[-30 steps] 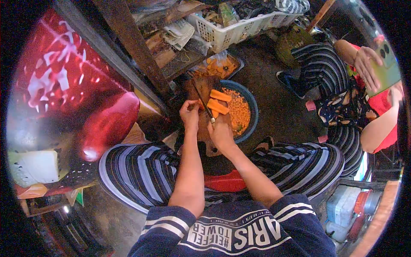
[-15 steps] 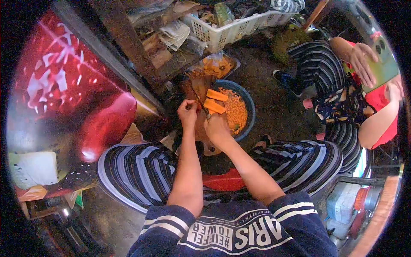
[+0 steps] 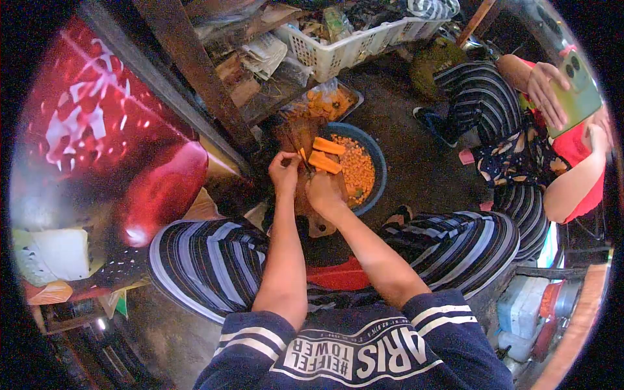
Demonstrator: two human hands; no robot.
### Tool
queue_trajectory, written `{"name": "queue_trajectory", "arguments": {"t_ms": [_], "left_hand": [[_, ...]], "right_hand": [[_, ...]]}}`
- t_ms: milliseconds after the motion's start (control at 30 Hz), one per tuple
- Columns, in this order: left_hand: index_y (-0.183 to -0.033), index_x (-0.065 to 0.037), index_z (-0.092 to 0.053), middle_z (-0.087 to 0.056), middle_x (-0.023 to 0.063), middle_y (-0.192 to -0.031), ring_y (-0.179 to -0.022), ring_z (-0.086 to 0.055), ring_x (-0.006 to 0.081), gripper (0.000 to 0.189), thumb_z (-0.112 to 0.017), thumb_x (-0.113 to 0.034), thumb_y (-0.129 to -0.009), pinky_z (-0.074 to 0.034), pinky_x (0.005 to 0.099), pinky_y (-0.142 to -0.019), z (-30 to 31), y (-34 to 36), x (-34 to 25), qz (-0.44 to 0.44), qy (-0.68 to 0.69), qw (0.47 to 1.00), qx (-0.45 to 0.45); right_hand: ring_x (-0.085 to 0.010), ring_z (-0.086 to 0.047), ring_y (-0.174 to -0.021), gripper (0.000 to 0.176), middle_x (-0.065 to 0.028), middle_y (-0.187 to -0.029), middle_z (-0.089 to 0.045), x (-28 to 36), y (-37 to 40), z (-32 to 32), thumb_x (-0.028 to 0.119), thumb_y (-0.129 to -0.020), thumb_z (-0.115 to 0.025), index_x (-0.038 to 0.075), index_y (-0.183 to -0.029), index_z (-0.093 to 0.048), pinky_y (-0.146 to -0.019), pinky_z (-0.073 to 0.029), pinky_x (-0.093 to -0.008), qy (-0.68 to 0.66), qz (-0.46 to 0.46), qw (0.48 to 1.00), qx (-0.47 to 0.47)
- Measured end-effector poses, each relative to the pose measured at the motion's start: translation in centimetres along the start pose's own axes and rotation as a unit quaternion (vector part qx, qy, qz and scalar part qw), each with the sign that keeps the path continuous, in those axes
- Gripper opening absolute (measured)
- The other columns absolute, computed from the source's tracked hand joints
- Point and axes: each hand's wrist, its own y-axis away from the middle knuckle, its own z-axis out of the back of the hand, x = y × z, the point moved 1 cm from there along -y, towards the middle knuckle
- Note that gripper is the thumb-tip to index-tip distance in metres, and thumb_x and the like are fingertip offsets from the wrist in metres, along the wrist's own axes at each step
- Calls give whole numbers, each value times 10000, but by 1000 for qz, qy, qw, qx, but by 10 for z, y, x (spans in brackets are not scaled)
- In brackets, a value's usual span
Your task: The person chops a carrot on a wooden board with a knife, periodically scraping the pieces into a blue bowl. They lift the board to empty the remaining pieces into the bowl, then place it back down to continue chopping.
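My right hand (image 3: 325, 190) is closed around a knife (image 3: 305, 162), its dark narrow blade angled up and left over a wooden cutting board (image 3: 305, 201). Close to the blade, my left hand (image 3: 284, 174) is pinched at a small strip of carrot (image 3: 302, 153). Two thick cut carrot pieces (image 3: 328, 146) lie side by side just beyond my right hand, at the board's edge by the basin. Small diced carrot (image 3: 359, 168) fills much of the blue basin (image 3: 382, 175), which stands beside the board.
Behind the board sits a clear tray (image 3: 351, 104) of orange pieces. A white plastic basket (image 3: 364, 49) stands farther back. At right, another person holds a phone (image 3: 577, 94). A red patterned surface (image 3: 110, 123) rises at left, and plastic containers (image 3: 523, 305) are at lower right.
My right hand and the knife have shifted slightly left, closer to my left hand. A small orange strip now shows by the blade. The thick carrot pieces stay almost in place.
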Motion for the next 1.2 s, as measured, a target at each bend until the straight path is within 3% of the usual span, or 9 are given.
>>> {"name": "queue_trajectory", "arguments": {"t_ms": [100,267,600,700,800,900,967,1033,1200], "left_hand": [[-829,-30,-606,-553,27,-772,-720,-516,133,164,-687,-26,-686,-426,250,-693,-3,-5,-4,16,19,1000,16],[-984,-28,-609,-505,72,-860,-784,-526,201,386,-740,-76,-624,-449,286,-744,-6,-6,-4,-162,-148,972,88],[-986,14,-602,-580,147,-931,-837,-578,256,377,-729,-49,-636,-457,307,-726,-7,-13,22,-155,-174,967,107],[-994,30,-592,-600,188,-959,-879,-587,276,388,-732,-67,-644,-452,312,-747,-3,-24,40,-153,-135,975,88],[-991,29,-596,-612,205,-946,-857,-604,262,380,-733,-96,-660,-452,313,-750,-3,-34,43,-73,-171,970,154],[-975,30,-603,-630,184,-890,-807,-618,227,361,-733,-111,-670,-459,309,-723,-8,-41,60,-103,-79,978,164],[-956,36,-608,-633,169,-901,-798,-615,189,327,-723,-111,-688,-463,297,-699,-4,-41,21,-41,-128,976,173],[-966,19,-608,-633,143,-851,-761,-608,185,299,-701,-113,-714,-466,304,-672,-8,-61,39,-57,-86,979,175],[-900,-22,-622,-595,166,-761,-732,-604,280,293,-723,-120,-642,-479,364,-636,-43,-49,-30,-261,-323,874,252]], "right_hand": [[-411,-572,-858,334,-268,-898,-584,-6,-8,-14,193,-797,-510,-72,-996,-472,-754,-452,-479,9,46,999,4],[-374,-569,-834,242,-254,-897,-558,-16,-15,-36,99,-816,-433,-81,-931,-545,-746,-469,-451,3,48,999,-15],[-387,-576,-867,285,-256,-930,-579,-30,-23,-54,210,-856,-438,-43,-986,-464,-717,-451,-484,-15,-5,1000,20],[-383,-580,-865,333,-251,-925,-585,-38,-18,-65,238,-846,-454,-39,-1030,-464,-726,-462,-474,-170,-108,979,33],[-381,-587,-842,385,-243,-909,-593,-49,-3,-59,271,-843,-454,-35,-1077,-462,-731,-466,-464,-55,-67,995,48],[-373,-600,-795,471,-247,-912,-593,-74,-2,-56,336,-828,-474,-32,-1121,-442,-733,-470,-455,162,108,971,-139],[-366,-604,-721,481,-226,-872,-606,-43,23,39,386,-808,-498,-30,-1051,-498,-673,-484,-438,-62,-8,996,67],[-303,-606,-628,451,-172,-750,-615,-46,25,101,388,-790,-522,-41,-927,-546,-565,-490,-395,10,-64,947,313],[-193,-487,-399,341,-94,-513,-496,-103,21,135,260,-789,-517,-51,-651,-498,-370,-402,-330,-110,-104,977,152]]}}
